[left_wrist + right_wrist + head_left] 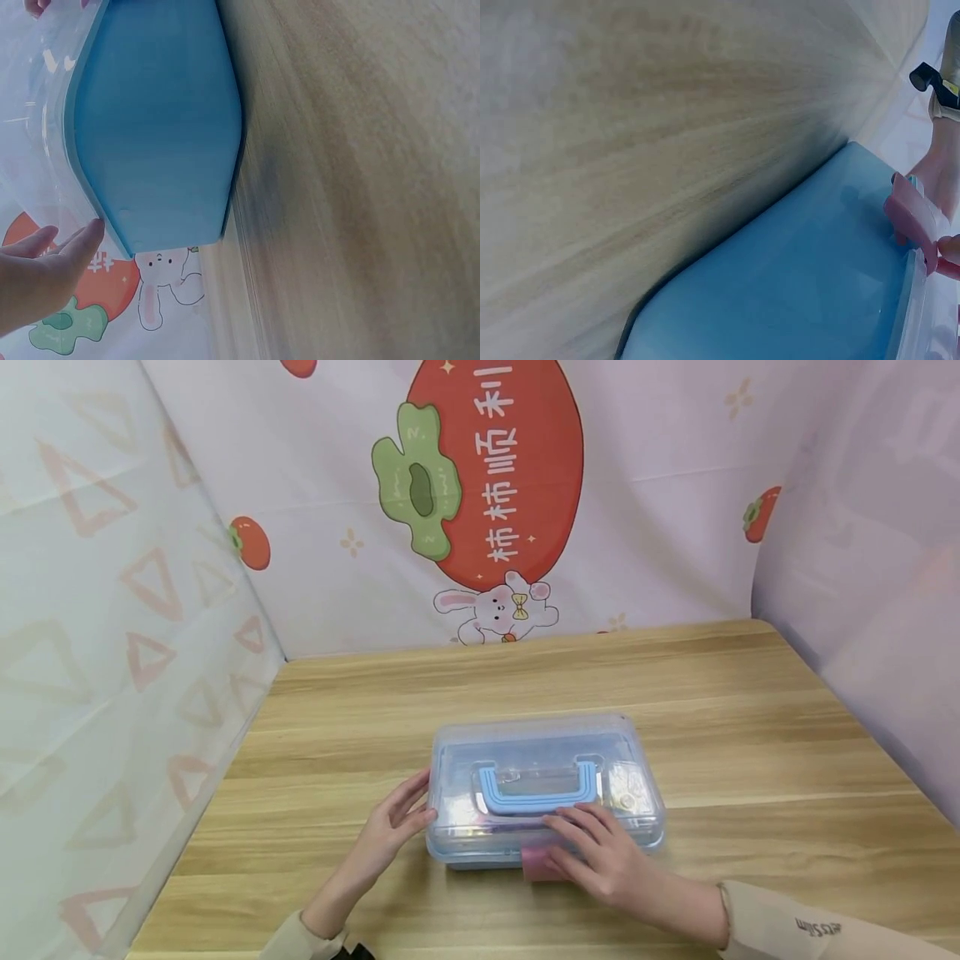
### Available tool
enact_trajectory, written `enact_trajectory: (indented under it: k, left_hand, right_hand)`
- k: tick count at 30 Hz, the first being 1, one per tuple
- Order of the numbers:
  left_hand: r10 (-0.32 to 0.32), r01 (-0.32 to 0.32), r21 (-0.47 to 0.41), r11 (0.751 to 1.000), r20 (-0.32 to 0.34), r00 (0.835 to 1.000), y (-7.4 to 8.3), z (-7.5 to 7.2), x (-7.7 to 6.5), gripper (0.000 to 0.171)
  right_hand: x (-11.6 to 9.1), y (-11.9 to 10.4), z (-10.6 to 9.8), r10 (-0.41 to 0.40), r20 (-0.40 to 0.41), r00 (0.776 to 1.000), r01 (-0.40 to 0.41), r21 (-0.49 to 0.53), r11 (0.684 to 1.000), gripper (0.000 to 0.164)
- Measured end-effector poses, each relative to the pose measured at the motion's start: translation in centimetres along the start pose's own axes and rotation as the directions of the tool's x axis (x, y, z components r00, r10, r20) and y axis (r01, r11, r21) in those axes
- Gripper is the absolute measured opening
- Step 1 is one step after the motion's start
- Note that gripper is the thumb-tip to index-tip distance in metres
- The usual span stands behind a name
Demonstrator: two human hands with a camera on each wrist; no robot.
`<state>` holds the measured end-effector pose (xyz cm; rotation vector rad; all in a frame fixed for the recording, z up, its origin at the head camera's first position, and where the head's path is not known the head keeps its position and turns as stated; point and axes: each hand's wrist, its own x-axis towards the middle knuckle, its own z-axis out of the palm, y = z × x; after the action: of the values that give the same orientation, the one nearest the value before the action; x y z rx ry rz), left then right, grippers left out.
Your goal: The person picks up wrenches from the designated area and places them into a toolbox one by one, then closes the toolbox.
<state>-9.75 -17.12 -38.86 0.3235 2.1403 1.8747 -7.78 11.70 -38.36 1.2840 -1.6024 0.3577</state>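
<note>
A clear-lidded storage box with a light blue base stands on the table, its lid down. The blue handle lies folded on the lid. My left hand touches the box's left end, its thumb and fingers spread at the lid's rim. At the front, my right hand rests its fingers on the lid beside the handle. Its thumb touches the pink latch. In the right wrist view, the latch flap slants away from the blue wall. The contents are blurred through the lid.
The wooden table extends around the box on all sides. Behind it hangs a white cloth printed with persimmons and a rabbit. Cloth walls also border the table at the left and right.
</note>
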Motion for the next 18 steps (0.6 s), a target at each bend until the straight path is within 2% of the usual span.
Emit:
enact_trajectory:
  k: [7,18]
  left_hand:
    - [0.002,-0.002,-0.007,1.000,-0.008,1.000,-0.2,0.0,0.0,0.056]
    - [0.000,0.000,-0.014,1.000,-0.016,1.000,-0.1,0.1,0.1,0.057]
  right_hand:
    - [-0.2,-0.4,0.2,0.001,0.044,0.999,0.001,-0.057,0.998,0.027]
    - [-1.1,-1.4,0.8,0.081,0.133,0.988,-0.067,-0.106,0.992,0.029]
